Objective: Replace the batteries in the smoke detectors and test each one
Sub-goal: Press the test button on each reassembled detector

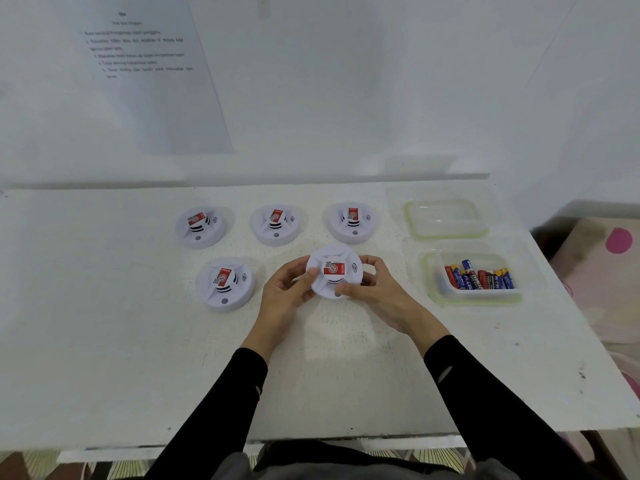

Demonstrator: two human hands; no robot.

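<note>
**Head view, detector in hand.** Both my hands are clamped on one smoke detector (334, 270). My left hand (287, 289) grips its left rim and my right hand (377, 299) its right rim, thumbs on the upper face and fingers curled beneath. The unit sits near the middle of the table (104, 306), directly in front of me. A soft shadow below suggests it is raised slightly, though I cannot tell for sure.

A second detector (225, 284) stands just to its left. A far row of three detectors (277, 223) stands behind. All five lie face up, red labels showing.

**Handling (judged).** The shell looks like moulded plastic: light, rigid, smooth and somewhat slippery. The broad outer rim is the sound place to hold. The slotted central dome looks thinner and should not be squeezed. If the back cover twists off, an opposed two-handed hold at the rim suits that motion. The unit must be turned over to reach any battery bay, which is not visible here.

**Supplies.** To the right stands a clear container (433, 278) holding loose batteries (479, 278), which are hard, small and likely to roll. A second clear container (412, 220) behind it appears empty.

**Surface and room.** The tabletop is white, flat and scuffed. The wall is white and carries a printed sheet (156, 74), its text too blurred to read. Pink patterned fabric (595, 271) lies beyond the table's right edge.
</note>
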